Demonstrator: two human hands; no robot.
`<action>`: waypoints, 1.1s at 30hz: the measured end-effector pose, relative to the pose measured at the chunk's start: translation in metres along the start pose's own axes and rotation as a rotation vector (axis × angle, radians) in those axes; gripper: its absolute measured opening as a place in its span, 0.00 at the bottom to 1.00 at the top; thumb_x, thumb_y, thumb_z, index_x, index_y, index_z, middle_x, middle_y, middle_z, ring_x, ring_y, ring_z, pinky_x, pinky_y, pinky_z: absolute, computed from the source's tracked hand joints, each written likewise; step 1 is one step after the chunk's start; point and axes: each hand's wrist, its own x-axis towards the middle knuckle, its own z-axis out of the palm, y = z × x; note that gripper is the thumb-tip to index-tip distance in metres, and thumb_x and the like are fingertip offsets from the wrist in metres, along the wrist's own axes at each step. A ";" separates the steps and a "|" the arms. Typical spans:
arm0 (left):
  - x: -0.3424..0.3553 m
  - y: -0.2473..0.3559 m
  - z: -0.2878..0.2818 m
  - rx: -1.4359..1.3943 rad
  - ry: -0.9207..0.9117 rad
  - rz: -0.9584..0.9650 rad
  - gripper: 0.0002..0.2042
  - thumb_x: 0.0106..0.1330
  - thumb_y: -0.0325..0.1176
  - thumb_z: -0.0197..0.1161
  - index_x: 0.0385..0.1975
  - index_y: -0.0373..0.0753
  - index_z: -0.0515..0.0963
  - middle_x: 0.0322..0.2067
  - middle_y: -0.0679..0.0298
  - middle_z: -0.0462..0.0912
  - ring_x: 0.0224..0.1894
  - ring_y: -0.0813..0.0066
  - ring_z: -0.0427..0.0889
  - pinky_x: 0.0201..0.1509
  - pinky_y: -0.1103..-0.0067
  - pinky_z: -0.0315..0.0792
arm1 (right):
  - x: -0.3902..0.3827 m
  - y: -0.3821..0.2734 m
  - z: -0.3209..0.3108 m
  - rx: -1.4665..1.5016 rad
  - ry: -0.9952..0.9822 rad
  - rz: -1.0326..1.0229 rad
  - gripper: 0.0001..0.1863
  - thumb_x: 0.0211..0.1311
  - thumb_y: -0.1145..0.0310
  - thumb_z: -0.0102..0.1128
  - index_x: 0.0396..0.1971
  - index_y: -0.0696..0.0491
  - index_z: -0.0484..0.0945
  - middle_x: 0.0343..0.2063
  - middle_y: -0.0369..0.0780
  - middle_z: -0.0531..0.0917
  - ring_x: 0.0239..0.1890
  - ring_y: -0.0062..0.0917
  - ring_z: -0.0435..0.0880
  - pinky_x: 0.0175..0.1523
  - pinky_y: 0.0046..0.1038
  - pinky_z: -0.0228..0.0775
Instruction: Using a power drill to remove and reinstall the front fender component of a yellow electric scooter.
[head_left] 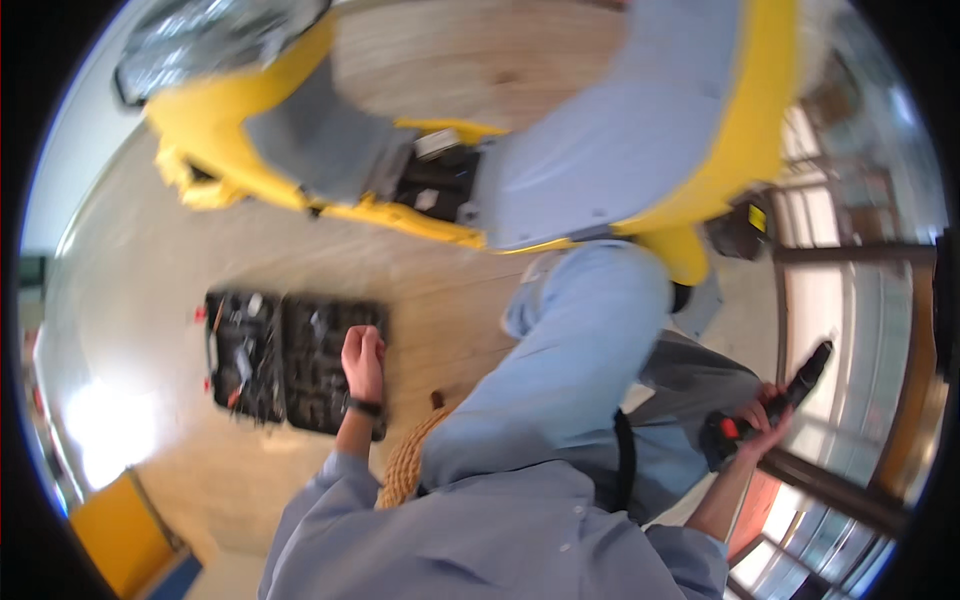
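Note:
My left hand (364, 362), a dark band at its wrist, hovers over the right half of an open black tool case (285, 300). Its fingers are curled closed, and whatever they may hold is hidden. The case lies on the floor with assorted small tools in its moulded slots. Out to the right, my right hand (764, 418) is wrapped round the grip of a black cordless drill (808, 372) with red parts. The drill's narrow end points up and away to the right. Ahead of my knees stands a yellow and grey scooter (610, 150), its floor compartment (437, 180) uncovered, showing black parts inside.
Clear plastic wrap (210, 45) covers the scooter's far left end. A woven wicker seat edge (405, 465) is beside my left hip. Metal-framed glass panels (840, 255) run along the right. A yellow and blue box (125, 530) sits at the lower left.

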 end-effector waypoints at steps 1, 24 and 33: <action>-0.025 0.053 0.029 0.035 -0.145 0.149 0.06 0.63 0.31 0.56 0.29 0.36 0.72 0.22 0.68 0.73 0.23 0.82 0.69 0.25 0.84 0.63 | 0.004 0.013 -0.005 0.057 0.037 -0.010 0.18 0.66 0.61 0.53 0.50 0.56 0.72 0.41 0.39 0.72 0.15 0.11 0.66 0.24 0.18 0.61; -0.183 0.116 0.538 -0.243 -1.329 -0.083 0.27 0.61 0.44 0.66 0.50 0.29 0.65 0.40 0.60 0.76 0.48 0.74 0.75 0.55 0.76 0.67 | 0.162 0.018 -0.033 -1.006 0.492 -0.361 0.17 0.54 0.78 0.53 0.47 0.57 0.71 0.40 0.39 0.69 0.46 0.25 0.72 0.53 0.24 0.64; -0.145 0.141 0.545 -0.098 -1.121 -0.297 0.08 0.57 0.29 0.62 0.32 0.35 0.72 0.26 0.63 0.77 0.28 0.79 0.76 0.32 0.81 0.73 | 0.211 -0.039 -0.088 -0.553 0.484 0.136 0.14 0.62 0.65 0.46 0.39 0.56 0.77 0.35 0.38 0.76 0.35 0.24 0.77 0.47 0.26 0.69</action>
